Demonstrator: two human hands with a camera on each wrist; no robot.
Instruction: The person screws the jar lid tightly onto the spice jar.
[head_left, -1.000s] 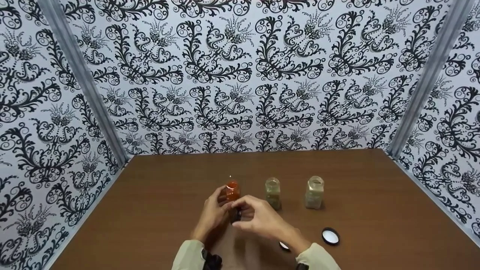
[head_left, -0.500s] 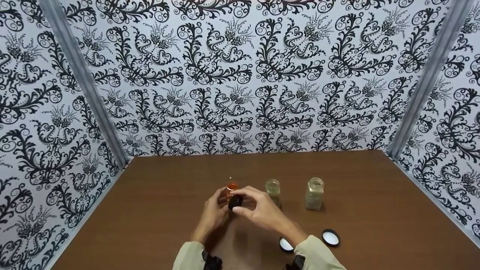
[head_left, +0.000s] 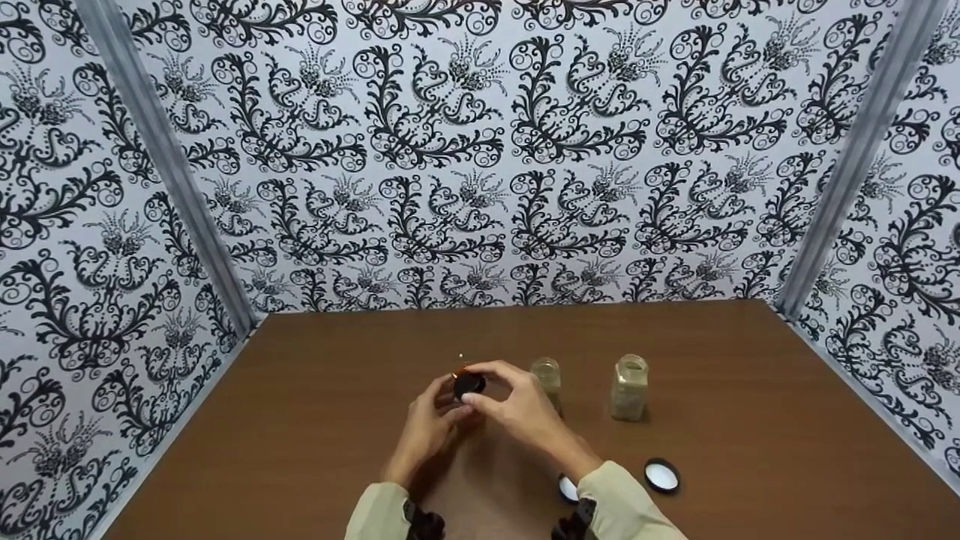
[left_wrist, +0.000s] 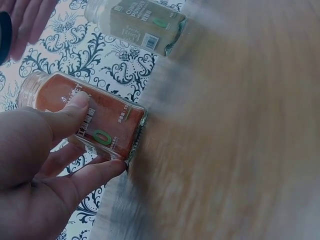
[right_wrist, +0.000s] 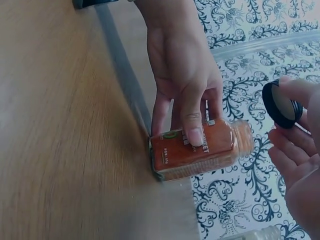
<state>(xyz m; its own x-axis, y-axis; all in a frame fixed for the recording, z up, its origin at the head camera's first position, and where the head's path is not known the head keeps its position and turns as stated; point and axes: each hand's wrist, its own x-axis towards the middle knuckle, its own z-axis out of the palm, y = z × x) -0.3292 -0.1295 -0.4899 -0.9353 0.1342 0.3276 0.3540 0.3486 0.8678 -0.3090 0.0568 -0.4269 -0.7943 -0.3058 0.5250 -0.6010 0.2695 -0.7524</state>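
My left hand (head_left: 427, 429) grips a glass spice jar (left_wrist: 114, 116) of orange-red powder, standing upright on the table, its thumb across the label. The jar's mouth is uncovered in the right wrist view. My right hand (head_left: 529, 412) pinches a round black lid (right_wrist: 281, 104) between thumb and fingers. That lid is held above the jar's mouth, apart from it. From the head view, the lid (head_left: 469, 385) and the fingers hide most of the jar.
Two more lidless glass jars stand to the right, one with greenish powder (head_left: 547, 375) and one with paler powder (head_left: 628, 388). Two black lids with white insides lie nearer the front, one by the right forearm (head_left: 568, 489), the other (head_left: 661, 475) farther right. Patterned walls (head_left: 480, 187) surround the table.
My right hand has raised the black lid from low in front of the orange-red jar to the height of its mouth, tilting it on the way. The left hand stays in place around the jar.
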